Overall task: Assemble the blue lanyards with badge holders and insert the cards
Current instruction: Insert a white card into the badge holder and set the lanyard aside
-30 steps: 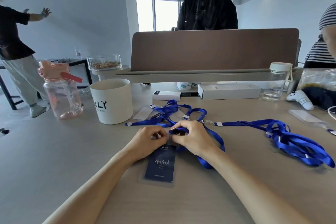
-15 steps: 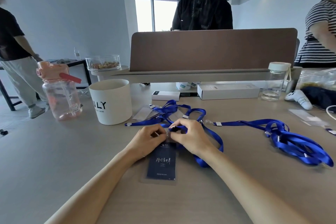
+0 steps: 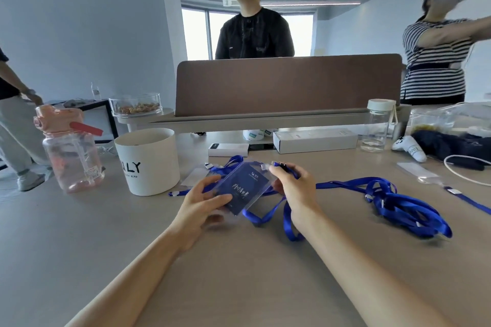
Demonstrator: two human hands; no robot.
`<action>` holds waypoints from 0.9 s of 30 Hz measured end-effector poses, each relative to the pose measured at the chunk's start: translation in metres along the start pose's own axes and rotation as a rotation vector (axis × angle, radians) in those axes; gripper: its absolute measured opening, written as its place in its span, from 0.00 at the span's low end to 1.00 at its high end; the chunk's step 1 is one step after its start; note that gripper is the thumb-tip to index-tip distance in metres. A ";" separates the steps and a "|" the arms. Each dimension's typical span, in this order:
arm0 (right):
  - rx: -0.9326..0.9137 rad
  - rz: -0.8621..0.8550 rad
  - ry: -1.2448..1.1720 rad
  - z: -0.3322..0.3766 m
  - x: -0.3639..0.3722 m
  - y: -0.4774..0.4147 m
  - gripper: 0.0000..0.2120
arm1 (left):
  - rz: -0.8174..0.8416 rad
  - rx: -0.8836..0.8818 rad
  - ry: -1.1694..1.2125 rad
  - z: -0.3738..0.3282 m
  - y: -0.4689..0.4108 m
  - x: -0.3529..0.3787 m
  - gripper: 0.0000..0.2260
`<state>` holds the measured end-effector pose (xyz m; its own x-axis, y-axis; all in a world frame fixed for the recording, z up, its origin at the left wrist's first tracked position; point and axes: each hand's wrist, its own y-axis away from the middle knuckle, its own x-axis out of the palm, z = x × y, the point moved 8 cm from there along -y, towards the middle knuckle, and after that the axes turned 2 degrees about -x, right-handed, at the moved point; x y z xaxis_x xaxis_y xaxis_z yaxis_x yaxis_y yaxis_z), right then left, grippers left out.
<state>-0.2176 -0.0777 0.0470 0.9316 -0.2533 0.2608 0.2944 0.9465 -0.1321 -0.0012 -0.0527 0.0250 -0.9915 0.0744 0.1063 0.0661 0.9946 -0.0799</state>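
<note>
A clear badge holder (image 3: 239,188) with a dark blue card inside is lifted off the table and tilted. My left hand (image 3: 202,207) grips its lower left corner. My right hand (image 3: 295,188) pinches the black clip (image 3: 281,166) of a blue lanyard (image 3: 287,223) at the holder's top; the strap loops down onto the table under my wrist. A heap of more blue lanyards (image 3: 403,204) lies to the right. Further lanyards (image 3: 228,162) and an empty clear holder (image 3: 194,175) lie behind my hands.
A white cup (image 3: 148,162) and a pink water bottle (image 3: 71,148) stand at the left. White boxes (image 3: 316,138), a glass jar (image 3: 377,125), a white controller (image 3: 410,147), another empty holder (image 3: 417,171) and a brown desk divider (image 3: 289,82) sit behind. People stand around the table.
The badge holder lay flat on the table under both hands; now it is raised and tilted, my left hand at its bottom corner, my right hand on the lanyard clip.
</note>
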 end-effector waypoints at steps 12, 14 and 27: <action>0.065 -0.120 -0.258 0.047 -0.099 0.017 0.09 | 0.042 -0.094 0.394 -0.012 -0.017 0.129 0.20; 0.024 -0.150 -0.206 0.062 -0.132 0.017 0.08 | 0.086 -0.117 0.396 -0.012 -0.022 0.169 0.22; -0.095 -0.489 0.403 0.064 -0.334 -0.009 0.13 | 0.574 0.191 -0.361 0.023 -0.034 0.430 0.10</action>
<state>-0.5452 0.0113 0.0221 0.6863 -0.7244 -0.0653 0.7063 0.6852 -0.1777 -0.4321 -0.0562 0.0504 -0.7831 0.5221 -0.3379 0.6019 0.7729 -0.2008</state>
